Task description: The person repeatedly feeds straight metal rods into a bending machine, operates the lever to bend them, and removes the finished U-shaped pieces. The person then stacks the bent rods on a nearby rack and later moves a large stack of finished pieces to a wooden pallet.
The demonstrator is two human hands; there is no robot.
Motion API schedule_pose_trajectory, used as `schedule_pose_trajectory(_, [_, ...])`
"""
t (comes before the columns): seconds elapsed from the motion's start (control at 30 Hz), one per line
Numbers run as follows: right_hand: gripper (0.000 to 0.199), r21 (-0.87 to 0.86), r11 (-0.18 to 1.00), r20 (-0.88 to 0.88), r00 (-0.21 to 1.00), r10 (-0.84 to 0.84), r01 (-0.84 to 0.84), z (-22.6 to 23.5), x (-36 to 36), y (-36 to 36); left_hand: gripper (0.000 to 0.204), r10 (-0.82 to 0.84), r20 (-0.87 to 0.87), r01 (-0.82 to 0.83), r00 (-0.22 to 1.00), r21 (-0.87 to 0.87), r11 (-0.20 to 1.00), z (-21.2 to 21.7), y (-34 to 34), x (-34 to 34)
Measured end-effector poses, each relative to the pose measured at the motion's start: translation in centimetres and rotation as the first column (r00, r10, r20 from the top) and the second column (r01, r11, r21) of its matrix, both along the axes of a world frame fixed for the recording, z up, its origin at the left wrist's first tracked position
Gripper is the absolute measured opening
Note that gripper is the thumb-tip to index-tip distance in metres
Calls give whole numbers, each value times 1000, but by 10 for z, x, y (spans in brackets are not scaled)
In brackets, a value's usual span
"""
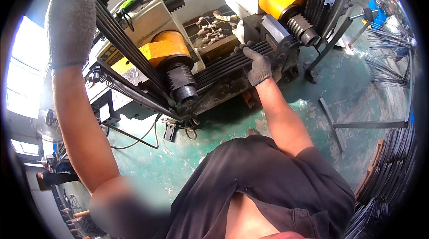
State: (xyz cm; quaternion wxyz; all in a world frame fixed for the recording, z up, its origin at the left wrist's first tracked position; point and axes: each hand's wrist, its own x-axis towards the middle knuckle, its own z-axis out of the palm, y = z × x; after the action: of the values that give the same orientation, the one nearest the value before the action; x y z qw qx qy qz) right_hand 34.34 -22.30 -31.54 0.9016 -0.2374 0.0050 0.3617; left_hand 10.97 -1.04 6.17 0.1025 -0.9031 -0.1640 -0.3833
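Note:
My left hand, in a grey knitted glove, is raised at the upper left. Its fingers close round a bundle of dark steel rods that slopes down to the machine. The rods bend at the left ribbed roller, run level across the middle, and rise again beside the right ribbed roller. My right hand, gloved too, grips the level stretch of the rods, its fingertips partly hidden. Just right of it stands a steel clamp block. Yellow bending arms carry the rollers.
A coil spring and a hanging cable are at the machine's left end. Bundled rods lie at the right, beside a grey metal frame. Small metal parts fill a tray behind the rods. Another person is at far left.

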Motion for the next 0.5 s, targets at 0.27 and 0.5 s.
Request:
schedule_pose_trajectory(0.27, [24,-4,1000,14,1000,-1,1,-1,0,1,47,-23,13,25,1000,-160,987,0,-4,-1])
schedule_pose_trajectory(0.5, [17,4,1000,45,999,-26,26,2,-3,1,35,5,230,89,973,-399,912,-2,-33,-6])
